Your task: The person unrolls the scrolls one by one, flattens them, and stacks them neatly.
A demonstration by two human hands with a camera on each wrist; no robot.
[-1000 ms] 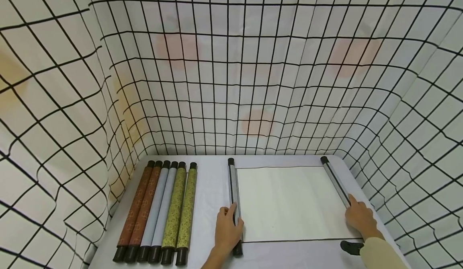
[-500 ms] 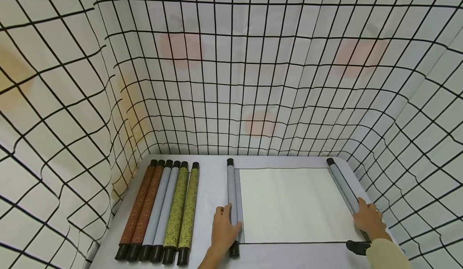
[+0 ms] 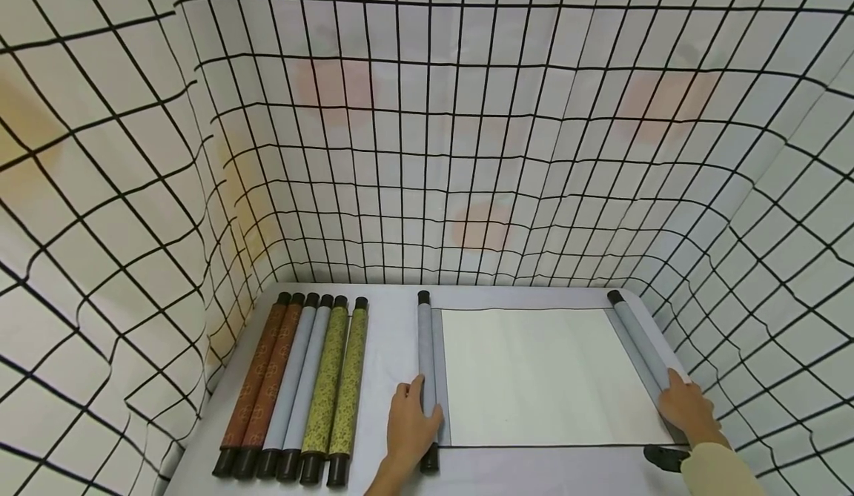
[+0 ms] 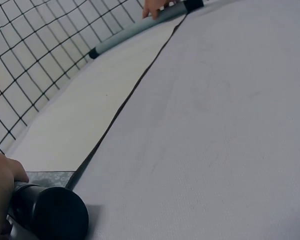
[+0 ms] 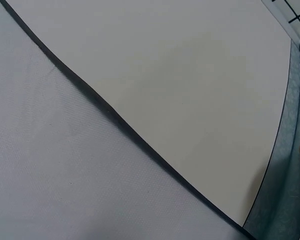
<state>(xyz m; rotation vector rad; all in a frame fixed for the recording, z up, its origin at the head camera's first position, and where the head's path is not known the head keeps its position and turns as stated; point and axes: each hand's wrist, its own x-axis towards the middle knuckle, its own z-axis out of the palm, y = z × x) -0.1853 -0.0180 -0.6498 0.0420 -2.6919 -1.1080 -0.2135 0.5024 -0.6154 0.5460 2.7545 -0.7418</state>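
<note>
Across the counter (image 3: 394,333), an unrolled scroll (image 3: 523,377) is lying pale side up, its left roller (image 3: 426,344) running through the left grip (image 3: 410,425), which is clasping it toward the near end. The right grip (image 3: 689,408) is holding the right roller (image 3: 642,340). Six rolled scrolls (image 3: 327,377) are lying side by side farther left.

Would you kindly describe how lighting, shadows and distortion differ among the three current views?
Head: bright, fairly even light, with lines on the white, black-gridded backdrop curving at the corners; left wrist: dimmer and bluish, the round black end cap casting a soft shadow to its right; right wrist: also dim, a soft shadow on the flat cream sheet beside its blue-grey border.
</note>
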